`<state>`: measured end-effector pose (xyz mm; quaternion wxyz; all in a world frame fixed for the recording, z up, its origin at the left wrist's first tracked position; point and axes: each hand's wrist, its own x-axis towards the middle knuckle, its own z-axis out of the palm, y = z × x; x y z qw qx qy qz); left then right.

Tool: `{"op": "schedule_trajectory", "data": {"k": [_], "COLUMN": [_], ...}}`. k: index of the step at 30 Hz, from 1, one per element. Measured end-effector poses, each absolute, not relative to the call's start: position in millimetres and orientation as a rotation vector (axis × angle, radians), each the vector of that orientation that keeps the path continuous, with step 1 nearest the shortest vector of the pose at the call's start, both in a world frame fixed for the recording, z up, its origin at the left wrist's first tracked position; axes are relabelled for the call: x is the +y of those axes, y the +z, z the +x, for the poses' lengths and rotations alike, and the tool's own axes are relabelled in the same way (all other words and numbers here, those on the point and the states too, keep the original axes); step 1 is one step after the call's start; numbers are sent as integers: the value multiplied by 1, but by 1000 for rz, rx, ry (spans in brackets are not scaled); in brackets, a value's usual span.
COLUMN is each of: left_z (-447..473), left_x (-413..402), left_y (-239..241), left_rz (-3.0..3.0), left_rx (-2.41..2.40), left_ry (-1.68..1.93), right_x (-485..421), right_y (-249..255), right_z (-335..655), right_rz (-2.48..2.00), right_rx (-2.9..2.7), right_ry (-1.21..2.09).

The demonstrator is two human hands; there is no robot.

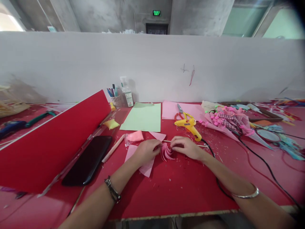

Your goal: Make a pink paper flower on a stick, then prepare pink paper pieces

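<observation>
Between my two hands is a piece of pink paper cut into curled strips [167, 152]. My left hand [148, 150] pinches its left side, with thumb and fingers together. At its right side, my right hand [186, 147] also has its fingertips closed on the strips. Under and beside my left hand lie pink paper pieces [146, 169]. A thin wooden stick [202, 146] passes behind my hands. Just beyond them are a small pink triangle of paper [157, 136] and a packet of pink clay-like material [135, 136].
A yellow glue gun [190, 126] with a black cord and orange-handled scissors [180, 109] lie behind my right hand. Green paper [144, 117] is at the back. A black phone [88, 160] and an upright red board [59, 140] stand left. Pink paper cones [226, 122] are piled right.
</observation>
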<state>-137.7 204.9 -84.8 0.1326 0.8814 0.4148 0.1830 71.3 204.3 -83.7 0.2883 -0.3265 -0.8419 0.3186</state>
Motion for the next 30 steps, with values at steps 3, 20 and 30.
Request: {"op": "schedule_trajectory", "data": {"k": [3, 20, 30], "left_z": [-138, -138, -141], "left_x": [204, 197, 201], "left_y": [-84, -79, -82], "left_rz": [2577, 2555, 2512], "left_rx": [1178, 1100, 1124], "left_ry": [546, 797, 778], "right_x": [204, 198, 195], "right_y": [-83, -78, -78], "right_z": [71, 71, 72], "right_rz": [-887, -919, -891], "right_rx": [-2250, -2282, -2294], "right_ry": [830, 573, 464]}}
